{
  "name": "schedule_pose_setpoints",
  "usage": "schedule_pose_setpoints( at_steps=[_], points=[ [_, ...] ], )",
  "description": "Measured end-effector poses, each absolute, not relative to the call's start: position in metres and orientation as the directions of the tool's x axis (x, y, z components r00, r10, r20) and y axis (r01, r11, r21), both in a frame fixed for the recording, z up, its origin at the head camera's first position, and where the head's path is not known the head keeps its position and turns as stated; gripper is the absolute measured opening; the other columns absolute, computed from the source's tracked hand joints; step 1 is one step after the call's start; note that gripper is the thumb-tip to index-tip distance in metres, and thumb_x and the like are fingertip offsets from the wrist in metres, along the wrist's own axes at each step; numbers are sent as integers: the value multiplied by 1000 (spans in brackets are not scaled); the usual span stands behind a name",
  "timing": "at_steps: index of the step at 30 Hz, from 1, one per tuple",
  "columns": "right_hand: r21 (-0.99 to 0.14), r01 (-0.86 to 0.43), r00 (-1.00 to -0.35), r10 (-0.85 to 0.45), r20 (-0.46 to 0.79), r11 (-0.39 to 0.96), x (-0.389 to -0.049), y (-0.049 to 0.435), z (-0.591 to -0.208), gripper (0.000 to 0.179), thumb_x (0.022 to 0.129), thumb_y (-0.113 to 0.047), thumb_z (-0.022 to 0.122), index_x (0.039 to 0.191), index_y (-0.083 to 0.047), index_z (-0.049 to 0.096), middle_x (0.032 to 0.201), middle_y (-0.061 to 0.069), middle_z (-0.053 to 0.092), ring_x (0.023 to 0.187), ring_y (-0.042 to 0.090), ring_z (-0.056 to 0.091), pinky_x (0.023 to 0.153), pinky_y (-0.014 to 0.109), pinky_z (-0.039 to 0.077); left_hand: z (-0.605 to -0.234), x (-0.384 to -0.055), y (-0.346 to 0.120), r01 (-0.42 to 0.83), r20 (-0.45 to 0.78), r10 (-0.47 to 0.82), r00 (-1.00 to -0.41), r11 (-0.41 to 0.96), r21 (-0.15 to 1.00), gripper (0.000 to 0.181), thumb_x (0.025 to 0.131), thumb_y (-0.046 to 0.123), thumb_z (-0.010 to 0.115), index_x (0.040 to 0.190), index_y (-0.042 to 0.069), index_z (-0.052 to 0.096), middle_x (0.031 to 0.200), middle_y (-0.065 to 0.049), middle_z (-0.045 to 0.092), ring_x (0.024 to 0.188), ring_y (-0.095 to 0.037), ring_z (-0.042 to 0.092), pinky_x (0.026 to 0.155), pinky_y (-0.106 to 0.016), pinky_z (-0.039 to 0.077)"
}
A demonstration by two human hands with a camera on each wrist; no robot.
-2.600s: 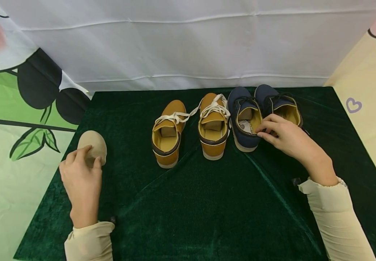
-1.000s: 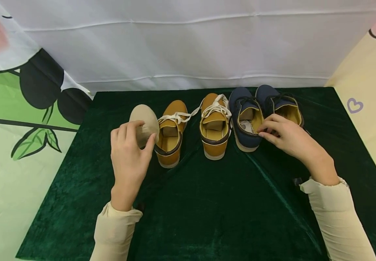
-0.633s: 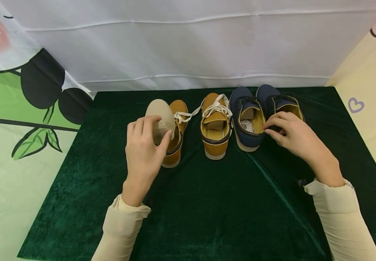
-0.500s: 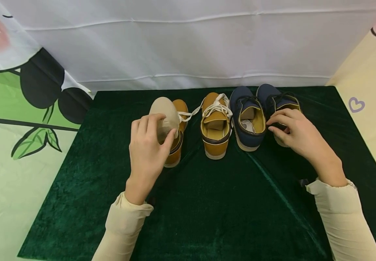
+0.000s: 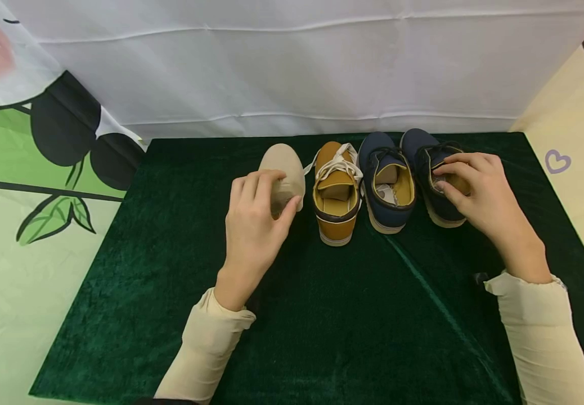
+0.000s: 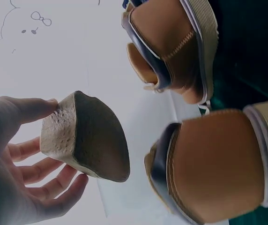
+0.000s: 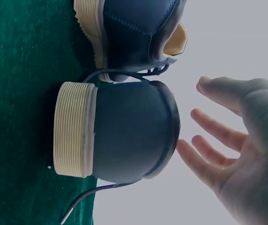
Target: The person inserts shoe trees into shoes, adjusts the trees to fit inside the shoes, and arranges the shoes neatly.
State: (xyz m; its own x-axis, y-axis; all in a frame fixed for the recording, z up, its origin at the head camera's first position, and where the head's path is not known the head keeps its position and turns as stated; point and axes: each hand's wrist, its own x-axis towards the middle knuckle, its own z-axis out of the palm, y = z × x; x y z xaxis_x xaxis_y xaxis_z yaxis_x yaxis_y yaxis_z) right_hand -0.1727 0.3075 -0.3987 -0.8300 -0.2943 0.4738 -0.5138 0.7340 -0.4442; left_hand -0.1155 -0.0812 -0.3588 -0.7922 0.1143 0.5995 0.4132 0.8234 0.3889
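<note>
Between the thumb and fingers of my left hand (image 5: 251,219) is a beige toe-shaped shoe insert (image 5: 284,157), held in the air. In the head view, insert and hand hide the left tan shoe; the left wrist view shows that tan shoe (image 6: 218,164) apart from the insert. The other tan shoe (image 5: 335,197), with white laces, stands to its right. My right hand (image 5: 489,197) hovers over the opening of the far-right navy shoe (image 5: 423,152), thumb and fingers apart. Nothing shows between them in the right wrist view; one fingertip is by the shoe's rim.
Another navy shoe (image 5: 385,185) stands between the tan one and the far-right one, a whitish piece inside it. A dark green cloth (image 5: 322,326) covers the table. A white curtain (image 5: 292,73) rises behind its back edge.
My left hand has lifted the insert from the table's left side and carried it right, over the left tan shoe. My right hand has shifted from between the navy shoes to above the far-right one.
</note>
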Motion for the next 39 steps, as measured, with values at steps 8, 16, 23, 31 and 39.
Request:
schedule_pose_setpoints(
  at_steps=[8,16,23,31,39],
  points=[
    [-540,-357,-926,-211,314,762,-179,323,-402,44,96,-4,71,138,2,61,153,33,46,143,55,38,122,70,23,-361,-118,-65,461,593,176,-786,806,371,38,95,28,78,125,9,65,124,-11,67,114,-30,57,96,-44,52],
    [-618,-154,-986,-78,148,771,-182,329,-407,69,104,-14,62,164,-8,29,164,30,33,135,58,44,106,74,40,-361,-120,-48,519,595,246,-766,782,346,40,96,29,77,128,8,65,125,-10,67,116,-29,58,102,-42,49],
    [-637,-125,-991,-60,123,761,-185,334,-414,70,105,-17,60,165,-6,26,165,30,30,137,58,43,104,74,42,-362,-120,-33,544,591,284,-755,775,321,40,96,31,76,128,9,65,127,-10,67,115,-27,58,102,-40,51],
    [-640,-93,-994,-39,97,762,-188,338,-419,65,107,-20,55,164,-5,27,163,32,31,136,59,44,103,74,43,-364,-120,-15,578,592,335,-733,765,284,40,98,35,74,128,10,65,126,-7,68,115,-26,59,110,-39,49],
    [-633,-114,-988,-22,152,766,-191,341,-425,57,108,-22,51,161,-6,36,160,30,38,133,56,48,98,72,45,-367,-120,8,621,600,382,-703,741,255,41,99,39,72,129,12,65,128,-6,67,118,-24,59,105,-35,51]
  ],
)
